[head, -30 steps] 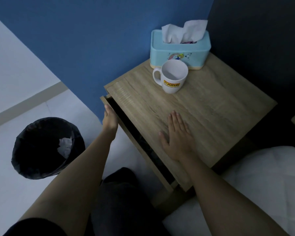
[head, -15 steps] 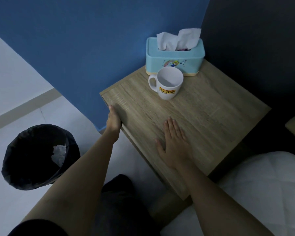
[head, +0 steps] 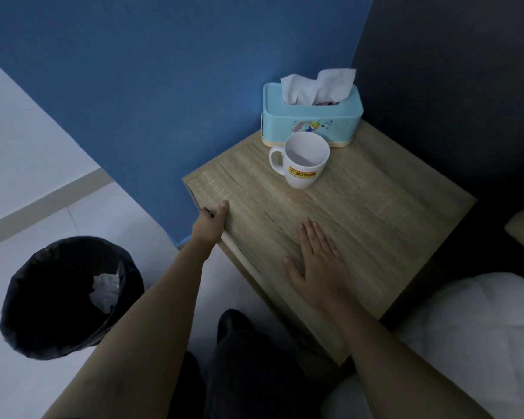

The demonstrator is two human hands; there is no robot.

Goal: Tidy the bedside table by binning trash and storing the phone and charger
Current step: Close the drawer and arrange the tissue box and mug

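1. The blue wall point(head: 152, 86) fills the frame from 10 to 12 o'clock, meeting a dark panel point(head: 454, 71) at 1 o'clock.
2. The bedside table point(head: 375, 225) stands in that corner, right of centre. Its wood-grain top is bare apart from two things at its far edge. Its front face is flush under the top edge, so the drawer looks closed.
3. White bedding point(head: 481, 337) lies at 4 o'clock, just beside the table.
4. The bin point(head: 34, 313), lined in black, sits on the pale floor at 8 o'clock, well apart from the table. Crumpled white trash point(head: 105, 290) lies inside it.
5. The tissue box point(head: 310, 120), light blue with tissue sticking up, is at 1 o'clock at the table's far corner.
6. The white mug point(head: 303, 164) stands upright just in front of the box, handle towards 9 o'clock.
7. The right hand point(head: 318, 264) lies palm-down on the tabletop near its front edge, fingers spread flat and holding nothing.
8. The left hand point(head: 212, 222) is at the table's front-left edge, thumb over the top, other fingers curled under the lip and hidden.
9. No phone or charger shows.
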